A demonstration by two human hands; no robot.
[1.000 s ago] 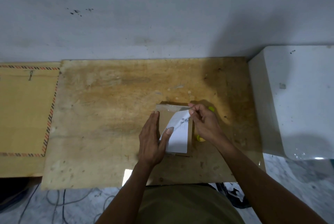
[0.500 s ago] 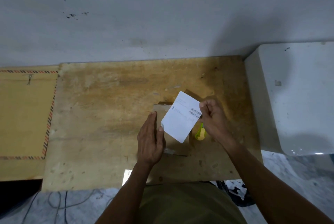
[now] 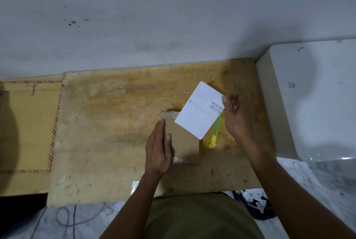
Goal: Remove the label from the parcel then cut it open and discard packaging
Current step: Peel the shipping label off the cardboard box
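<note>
A small brown cardboard parcel (image 3: 185, 146) lies flat on the wooden board (image 3: 115, 123), with clear wrap showing at its near-left corner. My left hand (image 3: 159, 149) rests flat on the parcel's left side, fingers together and pressing down. My right hand (image 3: 236, 116) pinches the right edge of the white label (image 3: 199, 110), which is off the parcel and held tilted above its far-right corner, barcode side up. A green and yellow utility knife (image 3: 213, 135) lies on the board just right of the parcel, partly under the label.
A white block-shaped object (image 3: 312, 100) stands against the board's right edge. A yellow surface with a striped border (image 3: 28, 127) adjoins on the left. A grey wall runs behind. Cables (image 3: 65, 217) and a black-and-white bag (image 3: 254, 206) lie on the floor below.
My right hand peeled the label free of the parcel and lifted it up and to the right. My left hand stayed pressed on the parcel.
</note>
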